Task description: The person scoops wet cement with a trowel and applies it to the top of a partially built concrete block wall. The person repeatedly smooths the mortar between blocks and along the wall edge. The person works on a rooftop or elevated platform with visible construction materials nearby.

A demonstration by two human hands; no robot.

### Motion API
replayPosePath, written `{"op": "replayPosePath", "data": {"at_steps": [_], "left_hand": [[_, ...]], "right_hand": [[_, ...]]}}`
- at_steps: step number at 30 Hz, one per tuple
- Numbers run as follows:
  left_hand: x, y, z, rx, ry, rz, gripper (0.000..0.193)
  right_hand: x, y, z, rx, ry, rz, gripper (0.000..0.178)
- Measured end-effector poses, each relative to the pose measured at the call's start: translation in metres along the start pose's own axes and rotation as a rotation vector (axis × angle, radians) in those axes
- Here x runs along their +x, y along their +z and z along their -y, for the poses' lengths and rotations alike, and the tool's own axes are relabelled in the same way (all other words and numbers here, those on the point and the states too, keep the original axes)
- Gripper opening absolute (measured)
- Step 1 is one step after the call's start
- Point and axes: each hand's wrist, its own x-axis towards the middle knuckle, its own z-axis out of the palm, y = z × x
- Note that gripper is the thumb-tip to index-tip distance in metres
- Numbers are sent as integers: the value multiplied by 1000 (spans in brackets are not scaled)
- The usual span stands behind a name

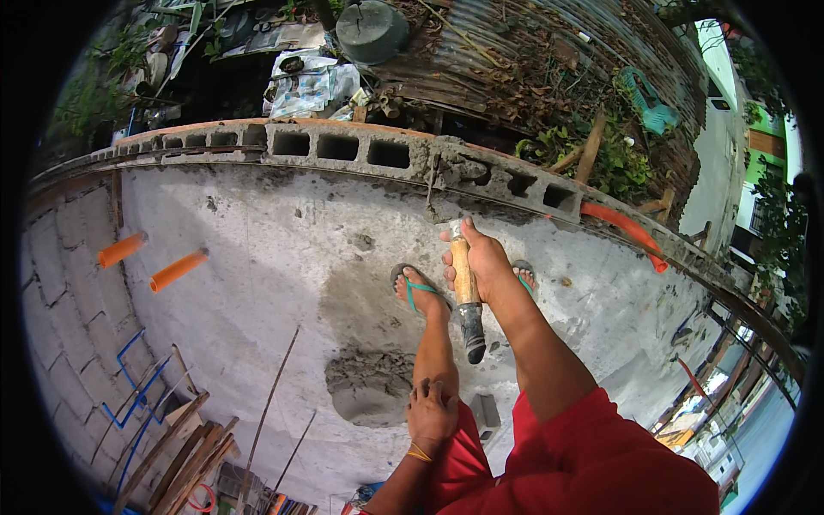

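My right hand (489, 264) is closed around a wooden-handled tool (464, 270). The tool has a grey metal collar at its far end and a black, taped-looking near end; its working part cannot be made out. It is held in the air over the concrete floor, short of the low hollow-block wall (339, 159). My left hand (432, 412) lies on my left knee with its fingers apart and nothing in it. To the left of that knee, a shallow round pan (371, 408) carries wet grey mortar (369, 371).
Two orange pipes (178, 270) stick up at the left, and another orange pipe (627, 230) lies by the wall at right. Thin rods (270, 403) and wooden boards (184, 459) stand lower left. Beyond the wall are corrugated roofing sheets (515, 51). A concrete block (485, 412) sits between my legs.
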Motion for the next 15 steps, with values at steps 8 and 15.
{"op": "replayPosePath", "data": {"at_steps": [8, 15], "left_hand": [[-1, 5, -10, 3, 0, -10, 48], [-2, 10, -12, 44, -13, -20, 48]], "right_hand": [[-14, 14, 5, 65, 8, -12, 54], [-13, 3, 1, 4, -42, 62, 53]]}}
